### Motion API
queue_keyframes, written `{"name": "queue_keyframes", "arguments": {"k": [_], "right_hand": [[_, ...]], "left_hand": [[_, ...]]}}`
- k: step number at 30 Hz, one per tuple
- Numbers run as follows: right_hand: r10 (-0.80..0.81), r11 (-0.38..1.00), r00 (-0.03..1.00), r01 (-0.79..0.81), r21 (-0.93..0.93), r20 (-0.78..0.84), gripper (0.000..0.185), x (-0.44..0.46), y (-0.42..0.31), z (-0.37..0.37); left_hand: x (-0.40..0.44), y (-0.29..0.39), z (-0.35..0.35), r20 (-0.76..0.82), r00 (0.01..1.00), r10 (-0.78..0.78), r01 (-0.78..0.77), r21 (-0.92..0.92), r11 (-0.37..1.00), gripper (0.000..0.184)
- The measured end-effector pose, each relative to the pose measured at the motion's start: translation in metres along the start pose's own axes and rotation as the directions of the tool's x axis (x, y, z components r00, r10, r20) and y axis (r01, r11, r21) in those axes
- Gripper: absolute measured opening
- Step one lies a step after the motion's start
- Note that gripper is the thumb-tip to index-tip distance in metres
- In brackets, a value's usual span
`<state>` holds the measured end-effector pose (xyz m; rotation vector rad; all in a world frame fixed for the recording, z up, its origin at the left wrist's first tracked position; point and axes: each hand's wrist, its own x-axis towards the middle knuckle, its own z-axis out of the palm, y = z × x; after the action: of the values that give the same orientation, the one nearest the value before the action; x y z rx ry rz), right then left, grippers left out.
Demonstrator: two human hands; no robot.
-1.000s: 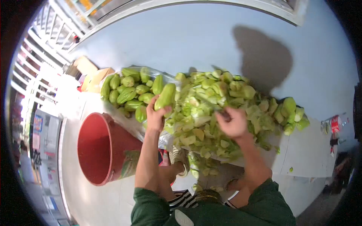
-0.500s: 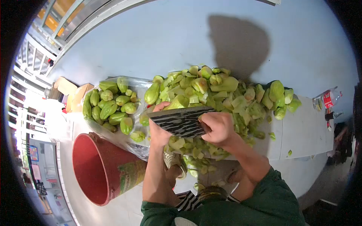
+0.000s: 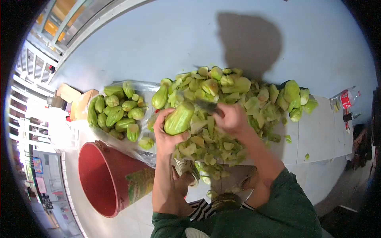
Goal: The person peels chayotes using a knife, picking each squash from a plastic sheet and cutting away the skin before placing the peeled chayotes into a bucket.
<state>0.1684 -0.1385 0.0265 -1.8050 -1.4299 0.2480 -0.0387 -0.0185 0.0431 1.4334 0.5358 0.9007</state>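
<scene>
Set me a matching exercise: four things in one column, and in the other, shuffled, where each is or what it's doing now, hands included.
1. Left hand
2. Bucket
3. Right hand
4. Plastic bottle

A. Holds a knife, its blade blurred
B. At the far right, clear with a red label
C. Grips a green vegetable
D. Red, on the person's left

Pairs: 1-C, 2-D, 3-A, 4-B

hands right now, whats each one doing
Left hand: closed around a green chayote-like vegetable.
Right hand: closed on the handle end of a knife, its blade blurred.
</scene>
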Motion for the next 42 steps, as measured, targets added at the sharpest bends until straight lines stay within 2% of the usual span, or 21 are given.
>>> {"name": "queue_keyframes", "arguments": {"k": [1, 2, 4, 5, 10, 12, 14, 16, 17, 18, 20, 22, 24, 26, 27, 28, 30, 35, 40, 41, 42], "right_hand": [[0.204, 0.974, 0.979, -0.202, -0.107, 0.012, 0.020, 0.005, 0.014, 0.004], [0.201, 0.974, 0.980, -0.200, -0.103, -0.004, 0.020, 0.006, 0.015, 0.000], [0.155, 0.977, 0.982, -0.169, -0.127, -0.112, 0.021, 0.007, 0.015, -0.009], [0.223, 0.972, 0.965, -0.231, -0.046, -0.136, 0.020, 0.006, 0.011, -0.010], [0.136, 0.989, 0.966, -0.143, -0.019, -0.218, 0.024, 0.005, 0.016, 0.002], [0.021, 0.999, 0.965, -0.029, -0.027, -0.263, 0.032, 0.010, 0.012, 0.001], [-0.013, 0.999, 0.977, 0.006, -0.032, -0.214, 0.032, 0.005, 0.008, 0.006], [-0.034, 0.999, 0.976, 0.032, -0.014, -0.216, 0.031, 0.003, 0.006, 0.009], [-0.062, 0.998, 0.972, 0.062, -0.009, -0.226, 0.031, 0.004, 0.006, 0.008], [-0.060, 0.998, 0.972, 0.059, -0.012, -0.228, 0.031, 0.002, 0.007, 0.008], [0.006, 0.998, 0.997, -0.011, -0.069, -0.073, 0.022, -0.002, 0.005, 0.005], [-0.101, 0.995, 0.991, 0.098, -0.037, -0.088, 0.021, -0.003, -0.007, 0.005], [-0.184, 0.983, 0.976, 0.185, 0.000, -0.116, 0.022, 0.001, -0.018, 0.007], [-0.463, 0.882, 0.850, 0.470, -0.033, -0.251, 0.019, 0.002, -0.031, 0.011], [-0.472, 0.879, 0.857, 0.477, -0.027, -0.208, 0.017, 0.001, -0.043, 0.006], [-0.465, 0.883, 0.862, 0.469, -0.030, -0.201, 0.017, 0.001, -0.050, 0.007], [-0.558, 0.826, 0.793, 0.557, -0.080, -0.242, 0.018, 0.002, -0.061, 0.011], [-0.541, 0.841, 0.824, 0.529, -0.114, -0.168, 0.019, -0.001, -0.068, 0.011], [-0.556, 0.831, 0.817, 0.543, -0.121, -0.154, 0.021, -0.001, -0.069, 0.009], [-0.552, 0.834, 0.820, 0.538, -0.124, -0.152, 0.021, 0.001, -0.056, 0.014], [-0.366, 0.926, 0.924, 0.349, -0.145, -0.110, 0.019, 0.004, -0.030, 0.022]], "left_hand": [[-0.001, -0.006, -0.003, -0.001, 1.000, 0.000, 0.000, -0.130, 0.991, 0.070], [0.001, -0.004, -0.005, 0.011, 1.000, 0.011, -0.010, -0.124, 0.992, 0.070], [0.001, -0.003, -0.005, 0.038, 0.974, -0.225, 0.223, -0.361, 0.905, 0.069], [0.001, 0.001, -0.009, 0.079, 0.929, -0.360, 0.367, -0.283, 0.886, 0.064], [0.003, -0.005, -0.004, -0.172, 0.967, -0.187, 0.047, -0.603, 0.796, 0.064], [-0.012, -0.013, 0.007, 0.153, 0.864, -0.480, 0.378, -0.828, 0.415, 0.057], [-0.020, -0.027, 0.008, 0.194, 0.846, -0.496, 0.431, -0.797, 0.423, 0.053], [-0.012, -0.023, 0.017, -0.058, 0.882, -0.467, 0.394, -0.453, 0.800, 0.064], [-0.010, -0.015, 0.016, -0.071, 0.919, -0.388, 0.304, -0.499, 0.812, 0.059], [-0.010, -0.013, 0.011, -0.066, 0.919, -0.388, 0.307, -0.499, 0.810, 0.059], [-0.009, -0.007, -0.004, 0.108, 0.900, -0.423, 0.343, -0.774, 0.533, 0.061], [-0.011, -0.005, -0.009, 0.136, 0.899, -0.417, 0.351, -0.794, 0.497, 0.062], [-0.015, 0.001, -0.011, 0.008, 0.911, -0.411, 0.357, -0.510, 0.782, 0.073], [-0.006, 0.000, 0.001, -0.157, 0.960, -0.231, 0.179, -0.290, 0.940, 0.067], [-0.003, -0.002, 0.002, -0.139, 0.979, -0.148, 0.116, -0.216, 0.970, 0.062], [-0.001, -0.003, 0.002, -0.118, 0.991, -0.062, 0.045, -0.144, 0.989, 0.057], [0.005, -0.004, 0.006, -0.170, 0.975, -0.143, 0.105, -0.215, 0.971, 0.047], [0.011, -0.005, 0.003, -0.168, 0.981, -0.095, 0.082, -0.080, 0.993, 0.052], [0.014, 0.004, 0.012, -0.192, 0.967, -0.165, 0.139, -0.142, 0.980, 0.054], [0.012, 0.006, 0.008, -0.150, 0.985, -0.090, 0.099, 0.052, 0.994, 0.055], [0.010, 0.007, 0.005, -0.106, 0.994, -0.015, 0.040, 0.239, 0.970, 0.057]]}}
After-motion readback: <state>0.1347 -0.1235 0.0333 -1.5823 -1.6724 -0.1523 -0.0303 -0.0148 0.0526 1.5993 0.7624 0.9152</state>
